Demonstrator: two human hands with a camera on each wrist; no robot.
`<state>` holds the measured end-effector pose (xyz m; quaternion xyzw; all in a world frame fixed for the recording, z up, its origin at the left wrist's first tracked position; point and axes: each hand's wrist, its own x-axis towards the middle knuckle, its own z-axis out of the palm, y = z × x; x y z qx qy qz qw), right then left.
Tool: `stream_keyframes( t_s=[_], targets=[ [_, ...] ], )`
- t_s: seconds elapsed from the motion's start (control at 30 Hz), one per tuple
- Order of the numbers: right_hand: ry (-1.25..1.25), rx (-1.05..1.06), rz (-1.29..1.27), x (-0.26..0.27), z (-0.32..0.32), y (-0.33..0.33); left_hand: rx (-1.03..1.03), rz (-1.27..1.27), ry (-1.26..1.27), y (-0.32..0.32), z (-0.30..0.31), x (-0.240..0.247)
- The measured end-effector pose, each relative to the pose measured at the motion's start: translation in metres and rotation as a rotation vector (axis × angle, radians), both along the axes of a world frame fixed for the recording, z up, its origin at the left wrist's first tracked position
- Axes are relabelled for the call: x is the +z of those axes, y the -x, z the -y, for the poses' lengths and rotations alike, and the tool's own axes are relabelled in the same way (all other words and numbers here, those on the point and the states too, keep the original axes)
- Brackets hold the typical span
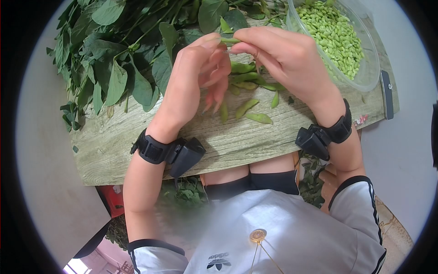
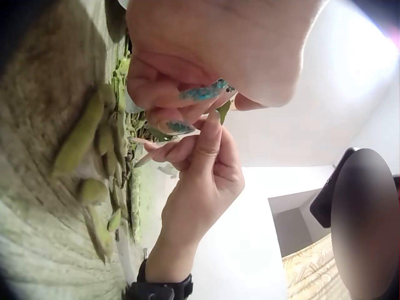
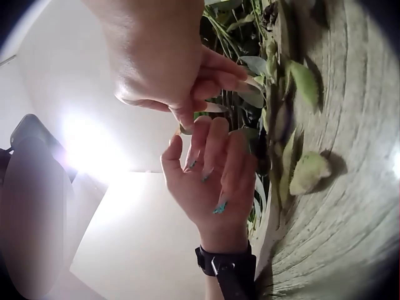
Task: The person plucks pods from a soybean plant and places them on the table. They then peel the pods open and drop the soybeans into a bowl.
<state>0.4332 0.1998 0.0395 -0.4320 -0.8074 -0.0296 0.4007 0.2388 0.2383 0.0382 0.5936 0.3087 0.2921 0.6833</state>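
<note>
A green soybean pod (image 1: 229,40) is held above the table between both hands. My left hand (image 1: 194,68) pinches one end with thumb and forefinger, its other fingers loosely bent below. At the opposite end, my right hand (image 1: 289,57) pinches the pod with thumb and fingertips. In the left wrist view, part of the pod (image 2: 225,110) shows between the hands; fingers hide most of it in the right wrist view. Under the hands, several more pods (image 1: 258,118) lie scattered on the wooden tabletop (image 1: 182,148).
Leafy soybean plants (image 1: 109,50) cover the table's far left. At the far right stands a clear plastic container (image 1: 372,68) of shelled green beans (image 1: 335,39). The table's near edge lies over the person's thighs. More leaves (image 1: 185,194) lie below it.
</note>
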Motion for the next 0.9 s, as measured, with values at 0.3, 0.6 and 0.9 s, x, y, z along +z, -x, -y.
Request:
stream_keyframes(
  t_s=[0.3,0.6,0.9],
  targets=[
    [-0.039,0.031,-0.039,-0.005,0.000,0.000,0.030,0.012,0.015,-0.002,0.001,-0.001],
    [-0.032,0.019,-0.001,-0.005,-0.004,-0.002,-0.113,0.081,0.099,0.010,-0.009,0.003],
    [0.034,-0.014,-0.072,0.001,-0.002,0.003,-0.140,0.231,0.191,0.006,-0.003,0.008]
  ],
)
